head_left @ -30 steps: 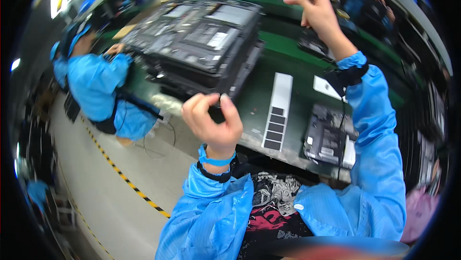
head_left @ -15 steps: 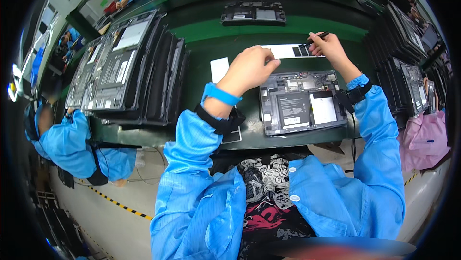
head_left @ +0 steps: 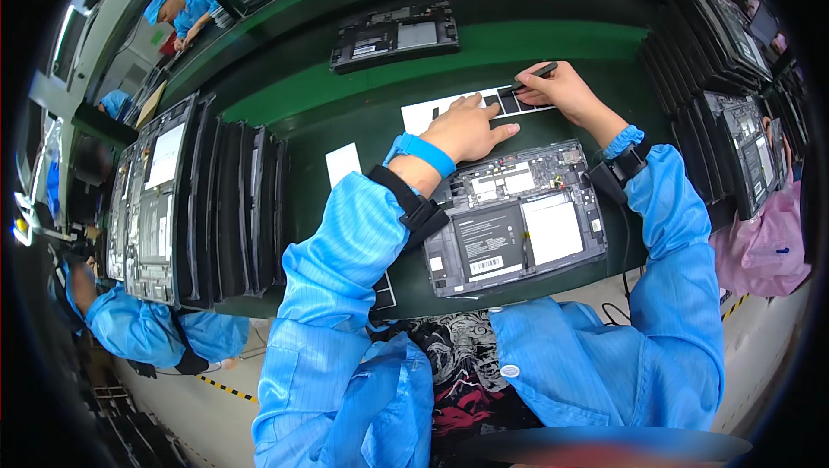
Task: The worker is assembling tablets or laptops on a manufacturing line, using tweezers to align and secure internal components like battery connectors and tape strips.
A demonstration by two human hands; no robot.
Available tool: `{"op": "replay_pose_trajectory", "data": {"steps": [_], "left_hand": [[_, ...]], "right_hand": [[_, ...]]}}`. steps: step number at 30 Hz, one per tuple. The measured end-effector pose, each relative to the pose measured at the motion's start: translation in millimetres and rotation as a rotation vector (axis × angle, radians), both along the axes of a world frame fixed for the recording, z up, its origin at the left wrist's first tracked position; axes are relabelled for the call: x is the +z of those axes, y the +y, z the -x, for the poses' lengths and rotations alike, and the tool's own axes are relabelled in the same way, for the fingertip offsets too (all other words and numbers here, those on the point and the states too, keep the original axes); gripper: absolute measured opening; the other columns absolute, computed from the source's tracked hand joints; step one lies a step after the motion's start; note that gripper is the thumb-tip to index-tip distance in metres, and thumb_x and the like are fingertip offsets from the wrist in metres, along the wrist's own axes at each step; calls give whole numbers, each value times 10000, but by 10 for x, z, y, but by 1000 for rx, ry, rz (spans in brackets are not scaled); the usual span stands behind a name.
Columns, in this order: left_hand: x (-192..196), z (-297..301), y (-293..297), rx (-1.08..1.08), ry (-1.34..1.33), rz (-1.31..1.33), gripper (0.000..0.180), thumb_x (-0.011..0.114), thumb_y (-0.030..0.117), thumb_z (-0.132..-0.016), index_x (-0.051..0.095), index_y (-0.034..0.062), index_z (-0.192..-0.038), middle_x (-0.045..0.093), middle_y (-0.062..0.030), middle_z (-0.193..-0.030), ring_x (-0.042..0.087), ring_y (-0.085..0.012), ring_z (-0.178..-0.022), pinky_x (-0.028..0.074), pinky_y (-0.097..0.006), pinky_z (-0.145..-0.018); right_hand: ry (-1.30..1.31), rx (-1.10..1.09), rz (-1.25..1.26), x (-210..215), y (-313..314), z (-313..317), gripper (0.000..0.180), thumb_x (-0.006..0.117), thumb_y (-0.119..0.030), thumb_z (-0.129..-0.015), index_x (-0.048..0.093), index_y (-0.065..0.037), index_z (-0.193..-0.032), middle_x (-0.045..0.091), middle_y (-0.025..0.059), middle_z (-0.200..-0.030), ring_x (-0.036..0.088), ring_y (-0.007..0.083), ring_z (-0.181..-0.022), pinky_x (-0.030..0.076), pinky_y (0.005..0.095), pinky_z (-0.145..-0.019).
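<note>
I've L hand (head_left: pixel 458 133) spread open on white strip (head_left: pixel 419 115), well in from near edge of counter (head_left: pixel 306 157); R hand (head_left: pixel 566 92) gripping blk tool (head_left: pixel 542 72). Strip's prob. light, bendy; hold ends.

A slim black tool (head_left: pixel 541 71) slants over a white, black-patched strip (head_left: pixel 419 116).

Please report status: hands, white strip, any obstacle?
Left hand spread over white strip, hiding part. Right hand grips black tool at black patches. Opened device nearer, not blocking.
</note>
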State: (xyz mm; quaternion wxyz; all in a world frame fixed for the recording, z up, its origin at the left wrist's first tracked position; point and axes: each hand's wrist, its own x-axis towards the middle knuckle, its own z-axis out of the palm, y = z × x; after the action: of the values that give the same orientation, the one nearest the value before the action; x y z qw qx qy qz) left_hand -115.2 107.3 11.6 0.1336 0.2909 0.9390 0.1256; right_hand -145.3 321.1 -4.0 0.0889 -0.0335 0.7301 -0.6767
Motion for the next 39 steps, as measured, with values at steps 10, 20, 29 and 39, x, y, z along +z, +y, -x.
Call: {"op": "replay_pose_trajectory", "data": {"steps": [10,20,29,39], "left_hand": [[33,-43,52,30,-13,15,699,408,611,-899,448,91,-1364,336,-267,-1411,295,-424,-1326,308,-474,-1068],[25,-34,24,105,18,2,620,421,639,-880,547,201,-1301,333,-213,-1430,270,-414,-1336,315,-483,-1061],[1,16,-160,147,7,-20,597,490,605,-861,591,168,-1254,304,-262,-1444,270,-439,-1330,297,-478,-1065],[262,-762,-135,325,-203,-476,375,628,305,-872,628,-66,-925,605,-80,-631,550,-113,-554,429,-269,-508]], "right_hand": [[45,-58,-91,73,-152,-19,206,636,-107,-862,616,85,-935,658,161,-833,679,184,-735,572,264,-676],[176,-75,-63,24,-151,-25,185,634,-77,-849,622,95,-914,661,161,-831,684,194,-744,574,267,-676],[158,-51,97,488,24,-351,258,631,-182,-879,605,32,-1021,677,130,-855,686,183,-770,547,250,-708],[-65,-9,132,150,29,-1130,236,644,-142,-865,608,49,-998,669,139,-840,692,196,-765,555,230,-644]]}}
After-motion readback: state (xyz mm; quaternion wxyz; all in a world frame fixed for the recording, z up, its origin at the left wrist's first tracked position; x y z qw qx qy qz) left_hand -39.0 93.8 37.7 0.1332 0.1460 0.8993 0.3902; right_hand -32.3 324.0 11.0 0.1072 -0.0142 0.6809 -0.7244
